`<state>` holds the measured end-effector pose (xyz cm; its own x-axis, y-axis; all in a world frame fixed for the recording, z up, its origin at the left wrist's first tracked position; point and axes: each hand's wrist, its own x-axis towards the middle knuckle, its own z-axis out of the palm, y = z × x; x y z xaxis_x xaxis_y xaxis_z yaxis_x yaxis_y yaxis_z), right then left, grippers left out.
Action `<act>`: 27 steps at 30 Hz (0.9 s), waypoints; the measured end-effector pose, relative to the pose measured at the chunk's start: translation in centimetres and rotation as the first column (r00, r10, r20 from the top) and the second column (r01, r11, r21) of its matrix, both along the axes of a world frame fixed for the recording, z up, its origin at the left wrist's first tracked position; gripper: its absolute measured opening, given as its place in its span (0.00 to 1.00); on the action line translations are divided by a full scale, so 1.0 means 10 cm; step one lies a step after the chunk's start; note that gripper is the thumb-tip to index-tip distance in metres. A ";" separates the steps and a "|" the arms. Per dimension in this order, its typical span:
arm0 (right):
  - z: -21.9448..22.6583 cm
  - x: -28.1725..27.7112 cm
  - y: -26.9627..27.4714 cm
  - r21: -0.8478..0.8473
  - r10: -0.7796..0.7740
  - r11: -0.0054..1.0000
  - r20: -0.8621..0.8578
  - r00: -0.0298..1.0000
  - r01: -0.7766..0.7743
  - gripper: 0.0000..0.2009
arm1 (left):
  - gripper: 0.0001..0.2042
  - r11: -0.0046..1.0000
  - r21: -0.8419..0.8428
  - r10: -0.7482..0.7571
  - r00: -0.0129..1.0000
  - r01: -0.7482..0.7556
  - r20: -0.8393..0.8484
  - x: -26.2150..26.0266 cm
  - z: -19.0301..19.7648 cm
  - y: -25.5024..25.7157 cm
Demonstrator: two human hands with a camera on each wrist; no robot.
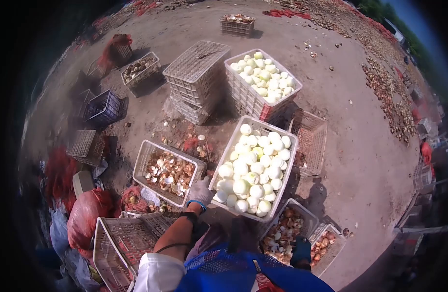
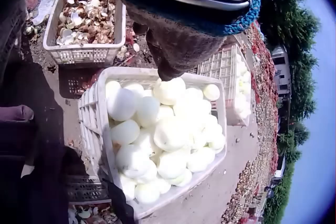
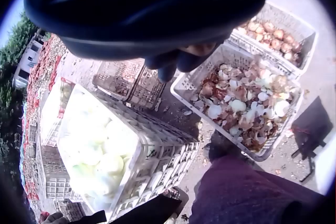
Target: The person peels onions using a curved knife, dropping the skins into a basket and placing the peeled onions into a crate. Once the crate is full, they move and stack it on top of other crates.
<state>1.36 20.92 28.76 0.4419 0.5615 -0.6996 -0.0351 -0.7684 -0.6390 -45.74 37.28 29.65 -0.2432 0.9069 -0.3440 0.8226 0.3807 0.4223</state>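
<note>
A white plastic crate full of peeled onions [image 1: 253, 177] stands in front of the person, tilted in the head view. The left hand [image 1: 201, 191], in a pale glove with a blue band at the wrist, hangs beside the crate's left rim. In the left wrist view its fingers [image 2: 169, 69] point down and overlap that rim and an onion. The right hand [image 1: 301, 250], in a dark blue glove, hangs low by the crate of onion skins [image 1: 309, 219]. Its fingers [image 3: 167, 69] droop loosely in the right wrist view; the palm is mostly hidden.
Another skin-filled crate [image 1: 141, 163] stands left of the peeled onions. A crate of unpeeled onions [image 1: 338, 243] sits at the right. Beyond rise stacked crates [image 1: 192, 73] and another full stack [image 1: 282, 100]. Empty crates [image 1: 102, 253] and a red mesh sack [image 1: 90, 216] crowd the near left.
</note>
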 end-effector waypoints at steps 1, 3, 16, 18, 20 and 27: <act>-0.03 -0.02 0.19 0.011 0.035 0.999 -0.006 0.999 -0.035 0.17 | 0.32 1.000 0.007 -0.015 1.000 0.015 -0.003 0.04 -0.03 0.11; -0.08 -0.11 0.50 -0.033 0.044 0.998 -0.008 0.999 -0.045 0.17 | 0.34 0.999 0.015 -0.045 0.999 0.045 -0.009 0.12 -0.08 0.29; -0.15 -0.70 0.94 -0.162 0.006 0.987 0.056 0.998 0.004 0.16 | 0.38 0.796 -0.113 -0.593 0.729 0.595 -0.343 0.11 -1.04 1.14; -0.30 -0.71 1.04 -0.136 0.064 0.989 0.027 0.998 -0.060 0.14 | 0.37 0.785 -0.140 -0.618 0.751 0.603 -0.234 0.06 -0.85 1.23; -0.51 -0.75 1.15 -0.105 0.055 0.993 -0.006 0.998 -0.055 0.13 | 0.38 0.829 -0.106 -0.558 0.798 0.549 -0.229 0.04 -0.72 1.26; -0.95 -0.72 1.48 -0.093 0.075 0.993 0.042 0.996 -0.070 0.15 | 0.42 0.880 0.316 -0.346 0.934 0.356 -0.088 0.19 -0.34 1.89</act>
<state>-5.87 35.76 19.29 0.4350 0.5277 -0.7295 0.0504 -0.8232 -0.5654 -43.80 56.20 26.26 0.1067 0.9941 -0.0175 0.8902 -0.0877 0.4470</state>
